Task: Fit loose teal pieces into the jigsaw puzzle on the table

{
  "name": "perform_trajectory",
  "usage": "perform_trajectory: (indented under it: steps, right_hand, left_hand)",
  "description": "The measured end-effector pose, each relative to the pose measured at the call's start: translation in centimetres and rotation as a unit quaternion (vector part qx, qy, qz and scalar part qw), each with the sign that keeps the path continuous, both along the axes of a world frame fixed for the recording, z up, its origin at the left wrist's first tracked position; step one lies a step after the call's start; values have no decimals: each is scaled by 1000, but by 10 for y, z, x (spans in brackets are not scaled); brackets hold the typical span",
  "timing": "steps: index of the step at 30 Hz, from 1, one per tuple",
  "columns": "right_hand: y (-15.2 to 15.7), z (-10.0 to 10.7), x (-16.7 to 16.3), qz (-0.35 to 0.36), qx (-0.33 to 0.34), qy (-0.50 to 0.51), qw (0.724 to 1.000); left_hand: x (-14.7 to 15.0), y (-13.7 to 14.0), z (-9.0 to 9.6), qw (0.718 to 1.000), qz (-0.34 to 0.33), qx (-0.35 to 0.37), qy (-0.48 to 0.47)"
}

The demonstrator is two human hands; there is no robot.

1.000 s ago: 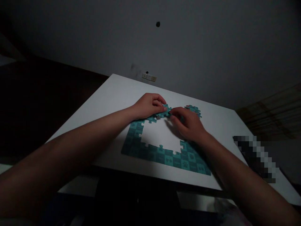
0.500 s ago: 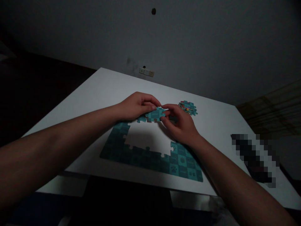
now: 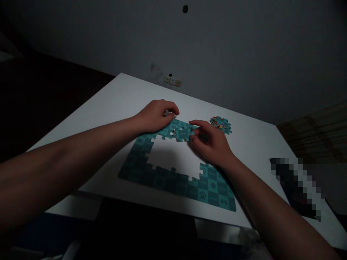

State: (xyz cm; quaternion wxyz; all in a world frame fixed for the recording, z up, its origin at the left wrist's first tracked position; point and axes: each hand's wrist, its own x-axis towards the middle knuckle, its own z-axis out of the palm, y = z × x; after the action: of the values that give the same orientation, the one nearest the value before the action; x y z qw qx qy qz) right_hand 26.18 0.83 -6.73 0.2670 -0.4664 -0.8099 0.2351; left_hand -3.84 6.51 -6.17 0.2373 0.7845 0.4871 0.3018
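Over the last second the short teal strip of joined puzzle pieces (image 3: 180, 131) has come down from between the fingertips and now lies flat on the desk (image 3: 119, 101), set against the far-left corner of the puzzle frame (image 3: 173, 180). A second ago both hands pinched it just above the surface; now it reads as the start of the frame's far edge, so the fitting looks close to seated, though whether the tabs are fully locked cannot be told in this dim light.

The left hand (image 3: 155, 115) rests on the strip's left end with fingers curled loosely and pressing down, not gripping anything. The right hand (image 3: 213, 144) has its thumb and forefinger nearly closed on the strip's right end, the other fingers relaxed and half open over the bare white middle of the frame.

Counted: 2 hands, 1 partly built frame with its left side and near side in place and its right side mostly hidden under the right forearm, 1 strip being fitted, and 1 small heap of loose puzzle pieces (image 3: 221, 124) just beyond the right hand, apart from the frame. The pieces in that heap are too small to count. On the wall behind the desk sits 1 pale socket plate (image 3: 172, 81).
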Motion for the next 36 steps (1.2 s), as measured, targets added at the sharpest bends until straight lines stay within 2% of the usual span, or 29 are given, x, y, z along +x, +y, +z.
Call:
perform_trajectory:
  steps: [4, 9, 17, 26, 36]
  right_hand:
    - [-3, 8, -1, 25, 18, -56, 998]
    - [-1, 7, -1, 43, 29, -92, 994]
    - [-1, -1, -5, 2, 25, -87, 996]
    - [-3, -5, -15, 13, 66, -126, 990]
    - [-6, -4, -9, 34, 84, -155, 984]
  left_hand:
    - [0, 2, -2, 999, -28, -18, 34]
    - [1, 5, -3, 996, -61, -13, 58]
    - [-1, 6, -4, 996, -66, -5, 54]
    - [1, 6, -3, 996, -61, -9, 66]
    - [-1, 8, -5, 996, -71, -11, 55]
